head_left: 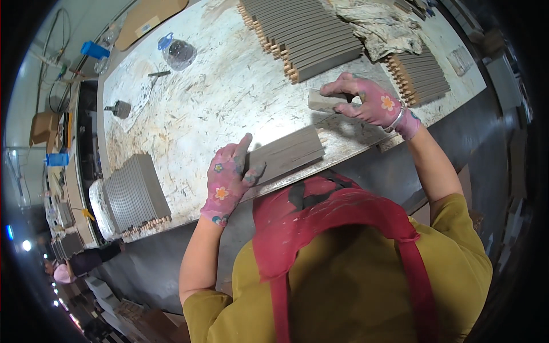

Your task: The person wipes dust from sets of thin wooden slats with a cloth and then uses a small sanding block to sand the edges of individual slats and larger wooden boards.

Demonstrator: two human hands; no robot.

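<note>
Both my hands wear pink gloves with flower prints, their fingertips smudged grey. My left hand (pixel 227 182) grips the left end of a flat grey board (pixel 289 153) with a wood-like grain, thumb on its top face. The board lies along the near table edge, and small wooden pegs stick out of its right end. Beyond that end, above the tabletop, my right hand (pixel 370 103) holds a pale grey rectangular block (pixel 326 102) between thumb and fingers. The block is apart from the board, and the palm hides part of it.
Grey pegged boards stand in a row at the back (pixel 309 37), a smaller one at right (pixel 426 74) and another at left (pixel 134 191). A crumpled cloth (pixel 380 28), a plastic jug (pixel 178 54) and a small pot (pixel 121 108) sit on the stained white table (pixel 206 97).
</note>
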